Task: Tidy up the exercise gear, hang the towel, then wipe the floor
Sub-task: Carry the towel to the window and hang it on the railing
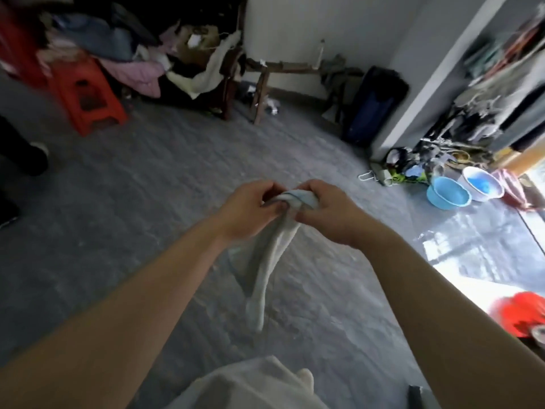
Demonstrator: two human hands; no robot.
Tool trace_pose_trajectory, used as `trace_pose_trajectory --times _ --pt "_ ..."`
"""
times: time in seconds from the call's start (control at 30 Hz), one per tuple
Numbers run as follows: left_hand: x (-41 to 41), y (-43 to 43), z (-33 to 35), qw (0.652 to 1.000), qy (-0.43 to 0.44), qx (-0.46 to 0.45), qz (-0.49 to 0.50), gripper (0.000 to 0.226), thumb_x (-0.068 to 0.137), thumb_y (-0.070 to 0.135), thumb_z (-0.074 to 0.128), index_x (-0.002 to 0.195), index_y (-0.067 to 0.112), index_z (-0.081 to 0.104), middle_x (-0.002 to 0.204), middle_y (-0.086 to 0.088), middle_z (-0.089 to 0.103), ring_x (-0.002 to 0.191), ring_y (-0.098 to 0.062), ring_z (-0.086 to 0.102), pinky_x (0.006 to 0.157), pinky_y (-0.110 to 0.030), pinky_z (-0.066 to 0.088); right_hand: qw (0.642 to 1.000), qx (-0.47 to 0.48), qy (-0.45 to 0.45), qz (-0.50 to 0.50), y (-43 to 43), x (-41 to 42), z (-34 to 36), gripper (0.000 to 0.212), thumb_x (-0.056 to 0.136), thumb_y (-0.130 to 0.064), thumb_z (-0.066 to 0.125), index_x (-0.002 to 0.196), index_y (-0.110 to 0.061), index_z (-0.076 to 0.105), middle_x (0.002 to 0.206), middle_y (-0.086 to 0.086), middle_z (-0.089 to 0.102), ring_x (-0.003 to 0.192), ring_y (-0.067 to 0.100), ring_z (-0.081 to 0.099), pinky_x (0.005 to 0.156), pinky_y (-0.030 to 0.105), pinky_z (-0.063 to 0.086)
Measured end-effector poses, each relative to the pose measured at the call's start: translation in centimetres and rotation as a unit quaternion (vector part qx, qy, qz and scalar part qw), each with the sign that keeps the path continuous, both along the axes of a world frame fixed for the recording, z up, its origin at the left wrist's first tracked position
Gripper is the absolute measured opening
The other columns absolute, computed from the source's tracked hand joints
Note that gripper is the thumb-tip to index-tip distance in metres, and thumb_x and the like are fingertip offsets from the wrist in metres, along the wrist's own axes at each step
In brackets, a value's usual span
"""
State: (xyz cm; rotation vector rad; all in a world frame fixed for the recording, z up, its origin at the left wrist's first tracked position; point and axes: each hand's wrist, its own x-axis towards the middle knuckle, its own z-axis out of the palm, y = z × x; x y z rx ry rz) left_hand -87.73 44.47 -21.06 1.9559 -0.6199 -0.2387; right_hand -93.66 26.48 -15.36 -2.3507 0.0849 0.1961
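Closest to me, at the bottom of the view, a fold of my pale clothing (244, 388) showed above the grey floor (118, 231). Just beyond it my two bare forearms reached forward, and both my hands were closed on the top of the towel: my left hand (250, 211) pinched one bunched end between thumb and fingers, and my right hand (327, 214) gripped the other end right beside it, the two hands nearly touching. From that grip the towel (271, 255), whitish with a blue-edged top, hung down in a narrow twisted strip, clear of the floor. So the towel was not yet hung, and I judged that the hanging step was the one in hand; no rail or hook for it was plain to me. Wiping the floor looked undone as well. Farther off to the right sat a light blue basin (448, 193) and a white basin (483, 184) among loose clutter, and to the left an orange stool (88, 98). Against the far wall stood a wooden bench (280, 69) beside heaped clothes (118, 42). Whether any exercise gear was tidied I could not tell.
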Motion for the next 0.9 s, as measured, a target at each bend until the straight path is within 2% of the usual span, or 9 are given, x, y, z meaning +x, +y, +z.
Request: trace_pose_trajectory --times 0.07,0.13,0.23,0.3,0.4,0.43,0.57,0.73,0.9 --pt "-0.4 -3.7 1.3 1.000 -0.012 0.012 -0.025 0.007 0.088 0.027 0.072 0.095 0.026 0.069 0.084 0.013 0.068 0.077 0.006 0.061 0.070 -0.012 0.045 0.998 -0.007 -0.036 -0.045 -4.1 -1.3 0.4 0.028 0.084 -0.017 0.070 0.109 -0.024 0.060 0.099 -0.005 0.061 0.086 0.010 0.057 0.070 0.022 0.048" --pt "-0.8 -7.8 2.3 0.999 -0.024 0.028 -0.037 0.005 0.088 0.028 0.073 0.090 0.028 0.068 0.078 0.014 0.066 0.069 0.008 0.058 0.063 -0.010 0.042 0.995 -0.001 -0.062 -0.075 -8.4 -2.6 1.0 0.026 0.085 -0.014 0.069 0.108 -0.022 0.061 0.094 -0.006 0.060 0.079 0.006 0.054 0.063 0.013 0.043" --pt "-1.3 -14.3 3.5 0.998 -0.016 0.032 -0.053 0.016 0.079 0.045 0.069 0.085 0.031 0.065 0.077 0.011 0.066 0.071 -0.002 0.060 0.068 -0.026 0.050 0.993 -0.018 -0.083 -0.079 -15.0 -4.4 2.3 0.014 0.091 -0.013 0.062 0.102 -0.020 0.068 0.087 -0.007 0.064 0.076 0.001 0.054 0.063 0.014 0.041" --pt "-1.6 -18.5 4.6 0.996 -0.014 0.047 -0.074 0.023 0.075 0.053 0.064 0.084 0.032 0.063 0.075 0.012 0.064 0.071 -0.008 0.059 0.069 -0.037 0.051 0.991 -0.018 -0.095 -0.094 -19.2 -5.3 3.2 0.015 0.095 -0.017 0.057 0.099 -0.020 0.071 0.084 -0.009 0.065 0.075 0.000 0.054 0.064 0.017 0.040" --pt "-2.1 -24.4 6.4 0.992 -0.024 0.056 -0.109 0.029 0.078 0.056 0.065 0.089 0.030 0.059 0.078 0.009 0.061 0.069 -0.009 0.055 0.066 -0.037 0.049 0.984 -0.003 -0.121 -0.127 -24.7 -6.4 4.5 0.015 0.097 -0.020 0.056 0.096 -0.019 0.071 0.082 -0.008 0.064 0.075 0.004 0.055 0.061 0.011 0.040" --pt "-2.1 -26.2 6.9 0.991 -0.034 0.056 -0.120 0.027 0.081 0.052 0.068 0.091 0.029 0.058 0.079 0.008 0.061 0.069 -0.007 0.054 0.065 -0.033 0.048 0.981 -0.003 -0.132 -0.140 -26.4 -6.7 4.9 0.015 0.097 -0.019 0.056 0.096 -0.018 0.071 0.083 -0.005 0.065 0.077 0.007 0.056 0.062 0.012 0.041" --pt "-1.7 -33.0 9.0 0.984 -0.075 0.053 -0.152 0.022 0.088 0.039 0.071 0.093 0.023 0.058 0.076 0.010 0.057 0.060 0.003 0.048 0.054 -0.015 0.041 0.969 0.012 -0.151 -0.195 -32.7 -7.4 6.5 0.017 0.097 -0.017 0.055 0.102 -0.012 0.070 0.095 0.010 0.070 0.087 0.024 0.063 0.077 0.035 0.052" --pt "-0.1 -41.6 10.6 0.976 -0.067 0.007 -0.206 0.020 0.091 0.038 0.069 0.096 0.018 0.064 0.077 0.003 0.062 0.060 0.002 0.051 0.055 -0.014 0.043 0.951 0.007 -0.185 -0.249 -39.7 -6.8 7.7 0.017 0.098 -0.018 0.051 0.097 -0.013 0.068 0.090 0.007 0.067 0.083 0.019 0.058 0.076 0.034 0.048" --pt "3.6 -49.4 9.9 0.964 -0.057 -0.017 -0.258 0.020 0.086 0.033 0.076 0.090 0.016 0.066 0.066 0.009 0.056 0.057 -0.001 0.049 0.053 -0.016 0.040 0.939 -0.013 -0.181 -0.291 -46.1 -4.2 7.5 0.022 0.098 -0.028 0.052 0.091 -0.013 0.065 0.084 0.008 0.067 0.084 0.028 0.063 0.077 0.044 0.051"
